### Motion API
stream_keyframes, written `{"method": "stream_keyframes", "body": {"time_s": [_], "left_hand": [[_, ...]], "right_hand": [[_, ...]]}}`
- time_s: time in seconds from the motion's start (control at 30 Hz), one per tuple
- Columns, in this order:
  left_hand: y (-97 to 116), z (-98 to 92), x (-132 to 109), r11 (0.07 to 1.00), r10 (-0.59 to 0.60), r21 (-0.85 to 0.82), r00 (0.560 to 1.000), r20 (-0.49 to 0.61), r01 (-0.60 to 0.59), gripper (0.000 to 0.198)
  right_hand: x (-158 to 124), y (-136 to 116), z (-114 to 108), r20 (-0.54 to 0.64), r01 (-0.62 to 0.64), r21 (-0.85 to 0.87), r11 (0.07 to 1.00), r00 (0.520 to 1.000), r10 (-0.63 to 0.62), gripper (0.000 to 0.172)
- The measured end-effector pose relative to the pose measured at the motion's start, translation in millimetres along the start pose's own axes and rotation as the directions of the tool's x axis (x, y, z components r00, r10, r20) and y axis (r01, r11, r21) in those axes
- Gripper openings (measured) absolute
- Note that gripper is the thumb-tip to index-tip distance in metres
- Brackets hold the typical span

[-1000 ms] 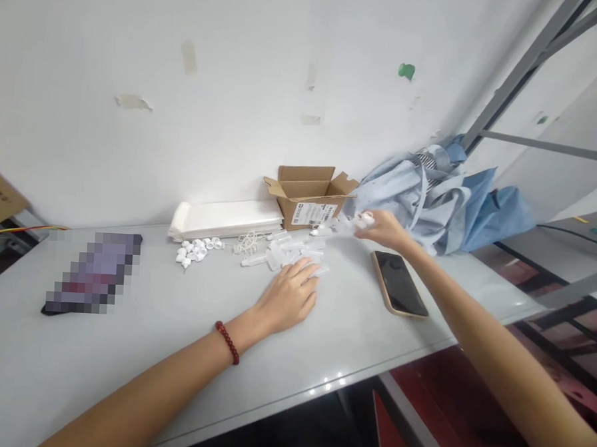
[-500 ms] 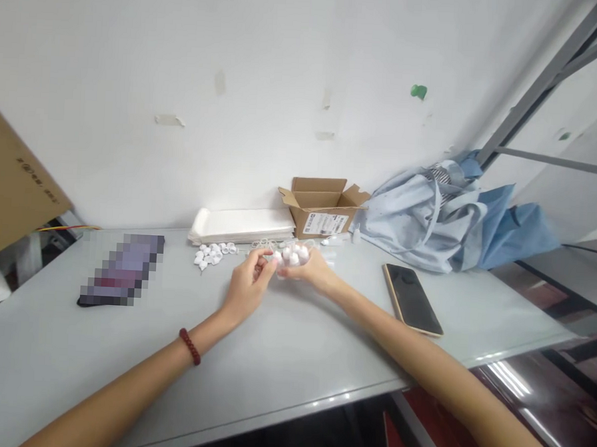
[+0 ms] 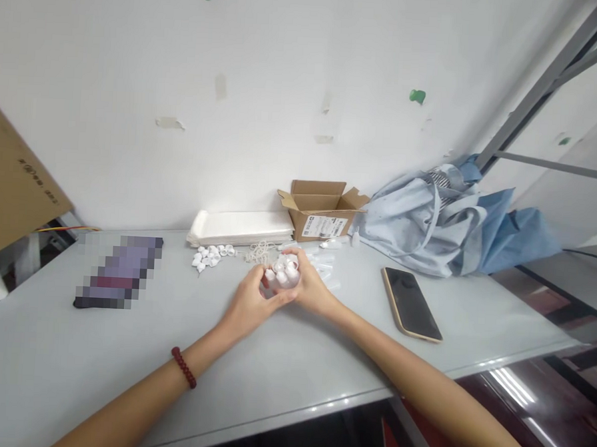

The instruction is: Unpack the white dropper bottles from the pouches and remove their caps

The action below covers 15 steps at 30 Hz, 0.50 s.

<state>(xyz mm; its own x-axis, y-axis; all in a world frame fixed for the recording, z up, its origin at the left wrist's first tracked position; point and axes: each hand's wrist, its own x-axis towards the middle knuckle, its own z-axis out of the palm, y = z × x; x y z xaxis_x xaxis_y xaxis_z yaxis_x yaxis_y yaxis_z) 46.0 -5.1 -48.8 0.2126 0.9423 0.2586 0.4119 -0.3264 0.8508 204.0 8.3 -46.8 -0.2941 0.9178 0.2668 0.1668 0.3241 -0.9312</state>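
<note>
A pale wall [image 3: 266,82] marked with bits of old tape rises behind a grey table [image 3: 321,358], and most of the things stand along its foot, an arrangement that probably leaves the near side free for the arms. In the middle, the person's two hands meet around a bunch of small white-topped bottles [image 3: 283,275], held above the table with the tops turned upward.

The left hand [image 3: 248,302] is partly curled, its thumb lying along the near side of the bunch. The right hand [image 3: 312,287] wraps the other side, fingers bent around it. Both have hold of the bottles, likely because so many loose pieces would slip from one palm; how many there are cannot be counted.

Just beyond the right hand lie clear plastic tubes [image 3: 326,260], with a tangle of pale cord [image 3: 258,251] near the left hand's fingers. Farther left, white caps [image 3: 209,257] sit in a loose heap, perhaps grouped to keep them together. Behind these, a flat white stack [image 3: 243,227] lies next to a cardboard box [image 3: 297,218] with its flaps up. A phone [image 3: 412,304] rests well to the right, seemingly out of the way.
</note>
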Motion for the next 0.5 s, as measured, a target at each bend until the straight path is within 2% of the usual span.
{"method": "stream_keyframes", "body": {"time_s": [0.1,0.17,0.23,0.37,0.5], "left_hand": [[7.3,6.1,-2.7,0.994,-0.013,-0.112,0.997,-0.077,0.005,0.038],[14.0,9.2,-5.1,0.981,-0.020,-0.192,0.990,-0.137,-0.007,0.033],[18.0,11.3,-6.9,0.963,-0.055,-0.270,0.985,-0.161,0.010,0.030],[11.1,13.7,-5.4,0.911,-0.162,-0.405,0.972,-0.169,0.081,0.027],[0.2,11.8,0.7,0.861,-0.266,-0.480,0.953,-0.146,0.167,0.028]], "right_hand": [[-4.3,-3.5,17.0,-0.018,0.060,-0.052,0.997,0.998,-0.061,0.095],[-6.6,-4.0,28.0,-0.062,0.132,-0.084,0.988,0.989,-0.137,0.105],[-7.7,-1.9,35.8,-0.074,0.147,-0.085,0.985,0.985,-0.153,0.110],[-8.3,4.3,39.2,-0.047,0.065,-0.137,0.988,0.996,-0.072,0.115],[-15.7,-10.7,40.9,0.021,-0.004,-0.343,0.939,1.000,0.012,0.125]]}}
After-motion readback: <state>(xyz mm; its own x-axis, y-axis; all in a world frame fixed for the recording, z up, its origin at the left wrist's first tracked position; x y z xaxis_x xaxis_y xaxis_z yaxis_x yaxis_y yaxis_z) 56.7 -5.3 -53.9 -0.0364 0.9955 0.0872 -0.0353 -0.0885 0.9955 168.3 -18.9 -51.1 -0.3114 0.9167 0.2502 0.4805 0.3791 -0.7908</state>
